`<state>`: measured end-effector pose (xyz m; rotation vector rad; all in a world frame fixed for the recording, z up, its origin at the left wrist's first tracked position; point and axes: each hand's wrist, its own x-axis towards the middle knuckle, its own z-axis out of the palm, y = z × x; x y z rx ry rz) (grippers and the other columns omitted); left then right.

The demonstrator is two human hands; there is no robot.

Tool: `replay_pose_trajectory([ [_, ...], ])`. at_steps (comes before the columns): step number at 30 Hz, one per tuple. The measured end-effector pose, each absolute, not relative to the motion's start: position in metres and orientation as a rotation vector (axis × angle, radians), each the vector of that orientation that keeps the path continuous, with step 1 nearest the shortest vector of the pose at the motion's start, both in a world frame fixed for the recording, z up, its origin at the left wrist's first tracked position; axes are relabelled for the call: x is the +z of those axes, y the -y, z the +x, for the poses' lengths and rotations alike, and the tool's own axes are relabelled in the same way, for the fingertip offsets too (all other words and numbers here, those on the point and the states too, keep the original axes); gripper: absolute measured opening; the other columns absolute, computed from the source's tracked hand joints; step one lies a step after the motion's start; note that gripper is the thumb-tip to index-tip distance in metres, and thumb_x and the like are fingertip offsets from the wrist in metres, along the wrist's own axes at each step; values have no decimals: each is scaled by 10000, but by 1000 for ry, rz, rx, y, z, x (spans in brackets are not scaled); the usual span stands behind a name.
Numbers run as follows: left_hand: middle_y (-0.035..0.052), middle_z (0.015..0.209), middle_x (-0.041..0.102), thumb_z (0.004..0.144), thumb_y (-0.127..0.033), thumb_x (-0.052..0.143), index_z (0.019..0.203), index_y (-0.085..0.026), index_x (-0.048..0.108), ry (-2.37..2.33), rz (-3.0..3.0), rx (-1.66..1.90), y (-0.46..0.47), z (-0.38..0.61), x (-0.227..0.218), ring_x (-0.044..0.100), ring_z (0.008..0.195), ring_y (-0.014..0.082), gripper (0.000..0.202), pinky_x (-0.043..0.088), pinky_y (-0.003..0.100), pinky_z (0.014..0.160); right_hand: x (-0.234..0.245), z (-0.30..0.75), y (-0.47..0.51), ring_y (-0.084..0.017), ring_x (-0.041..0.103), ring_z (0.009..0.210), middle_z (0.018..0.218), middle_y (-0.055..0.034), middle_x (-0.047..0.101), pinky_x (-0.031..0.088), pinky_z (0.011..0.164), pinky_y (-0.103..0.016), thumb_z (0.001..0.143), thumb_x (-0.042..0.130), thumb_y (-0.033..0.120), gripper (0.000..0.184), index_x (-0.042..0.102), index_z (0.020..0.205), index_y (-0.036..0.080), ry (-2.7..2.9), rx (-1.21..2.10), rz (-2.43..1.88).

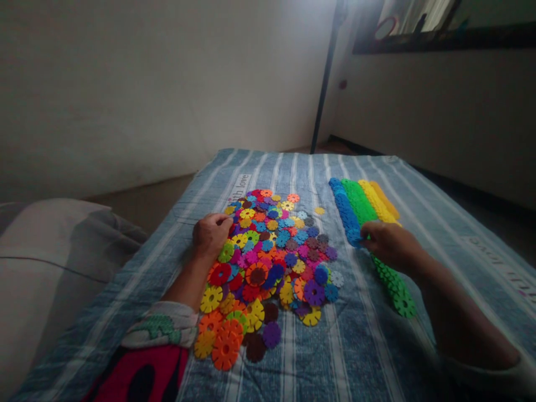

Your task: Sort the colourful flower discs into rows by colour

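A loose pile of notched, flower-shaped plastic discs [268, 245] in many colours is spread over the middle of the cloth. My left hand [211, 234] rests at its left edge, thumb and fingers pinched together; whatever they hold is hidden. Off to the right, overlapping discs lie in rows sorted by colour: a blue row [345, 209], a green row [359, 201], a yellow row [377, 204] and an orange-yellow row [385, 201]. My right hand [389, 243] covers part of the green row, its fingertips closed at the near end of the blue row. Anything between those fingertips is too small to tell.
A blue-and-white striped cloth [310, 368] covers the surface under the discs. A single yellow disc [320, 211] lies between pile and rows. Behind the far edge stands a dark pole [324, 89]. Pale fabric [62, 279] bulges at the left, beside the surface.
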<state>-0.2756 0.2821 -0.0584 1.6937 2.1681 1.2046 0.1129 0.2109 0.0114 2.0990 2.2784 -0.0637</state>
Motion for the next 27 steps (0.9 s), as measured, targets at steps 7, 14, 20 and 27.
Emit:
replay_pose_trajectory([
  [7,47,840,737,704,-337,567,738,-210,725,-2165,1709,1200,-282,-277,-58,660,790,218,205,489,281,748,5,113,-215,-231,643,843,932,-84,697,361,611,-273,852,514,250,244,660,1048,240,-2167,-18,2121],
  [14,42,827,739,710,-340,562,731,-220,718,-2167,1721,1196,-282,-278,-58,656,791,212,198,487,281,754,3,112,-214,-251,661,879,953,-89,713,407,628,-293,849,559,274,329,645,1167,276,-2156,35,2168],
  [20,58,832,733,715,-353,546,730,-208,719,-2164,1723,1181,-280,-277,-57,661,789,220,226,484,291,742,6,100,-209,-251,676,849,918,-94,724,419,644,-299,871,535,297,305,660,1147,266,-2241,-43,2117],
  [27,75,848,727,711,-350,521,741,-189,715,-2141,1744,1187,-281,-279,-59,663,816,225,254,474,295,768,6,64,-199,-196,673,846,948,-68,722,436,681,-263,901,495,269,268,667,1102,227,-2564,-271,1970],
])
